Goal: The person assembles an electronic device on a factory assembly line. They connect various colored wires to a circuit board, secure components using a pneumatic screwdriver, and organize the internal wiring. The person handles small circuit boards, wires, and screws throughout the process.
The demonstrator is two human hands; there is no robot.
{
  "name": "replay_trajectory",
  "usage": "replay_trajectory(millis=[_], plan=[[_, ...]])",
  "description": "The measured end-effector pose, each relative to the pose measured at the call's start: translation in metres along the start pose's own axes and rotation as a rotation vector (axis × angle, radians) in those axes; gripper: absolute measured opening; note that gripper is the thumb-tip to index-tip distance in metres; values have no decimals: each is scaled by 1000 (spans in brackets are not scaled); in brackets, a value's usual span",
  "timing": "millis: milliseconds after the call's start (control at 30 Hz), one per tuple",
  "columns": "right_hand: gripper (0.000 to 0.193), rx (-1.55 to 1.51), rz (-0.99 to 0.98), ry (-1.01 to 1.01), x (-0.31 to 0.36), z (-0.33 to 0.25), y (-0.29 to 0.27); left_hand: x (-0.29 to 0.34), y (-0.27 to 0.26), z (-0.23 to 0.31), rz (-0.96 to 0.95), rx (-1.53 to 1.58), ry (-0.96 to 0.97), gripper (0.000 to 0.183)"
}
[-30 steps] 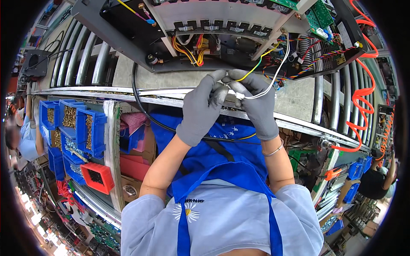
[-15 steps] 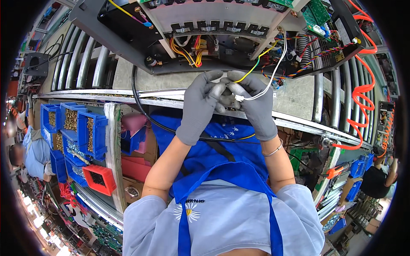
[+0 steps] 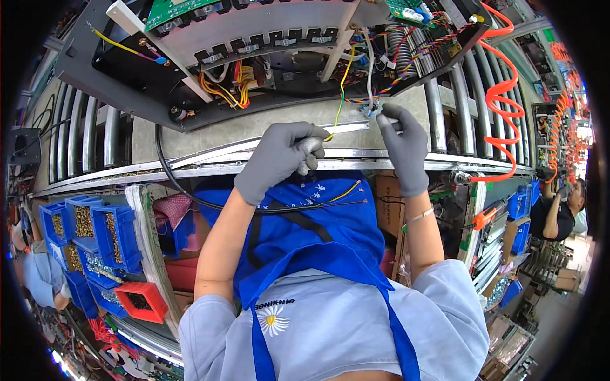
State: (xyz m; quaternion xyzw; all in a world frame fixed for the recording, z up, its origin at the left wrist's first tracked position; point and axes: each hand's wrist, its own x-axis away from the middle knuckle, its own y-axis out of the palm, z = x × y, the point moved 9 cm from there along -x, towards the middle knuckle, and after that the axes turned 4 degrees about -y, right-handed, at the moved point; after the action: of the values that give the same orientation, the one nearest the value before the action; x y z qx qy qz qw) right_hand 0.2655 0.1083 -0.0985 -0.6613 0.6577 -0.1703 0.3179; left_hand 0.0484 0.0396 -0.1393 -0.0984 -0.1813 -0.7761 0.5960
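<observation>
My left hand (image 3: 286, 152), in a grey glove, is closed in a pinch on the end of a yellow-green wire (image 3: 342, 95). That wire runs up into an open dark metal chassis (image 3: 267, 105) on the bench. My right hand (image 3: 406, 146), also gloved, is at the chassis's front edge with its fingers drawn together beside a small cluster of clear-bluish bits (image 3: 370, 110). What its fingertips hold is too small to make out. A white cable (image 3: 370, 63) hangs from the chassis down to that spot. Both hands are apart.
Metal rollers (image 3: 467, 114) flank the bench plate. A coiled orange air hose (image 3: 502, 108) hangs at the right. Blue bins (image 3: 117, 235) of screws and a red bin (image 3: 143, 301) stand at the left. A black cable (image 3: 168, 168) crosses over my blue apron (image 3: 305, 235).
My hands have separated. The left keeps the yellow-green wire; the right has let go of the white cable's plug and moved to the small bits. The view has shifted, moving the chassis left.
</observation>
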Motion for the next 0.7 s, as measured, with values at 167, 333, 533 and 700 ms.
replay_trajectory(millis=[167,333,533,700], plan=[[57,456,-51,36,-37,32,18,-17,28,11,-113,-166,35,21],[56,253,-93,124,-44,43,24,-34,65,17,-112,-244,187,13],[33,-671,-149,299,-38,46,29,-43,123,34,-94,168,314,17],[36,-569,-90,178,-52,66,7,-44,120,36,154,159,498,20]])
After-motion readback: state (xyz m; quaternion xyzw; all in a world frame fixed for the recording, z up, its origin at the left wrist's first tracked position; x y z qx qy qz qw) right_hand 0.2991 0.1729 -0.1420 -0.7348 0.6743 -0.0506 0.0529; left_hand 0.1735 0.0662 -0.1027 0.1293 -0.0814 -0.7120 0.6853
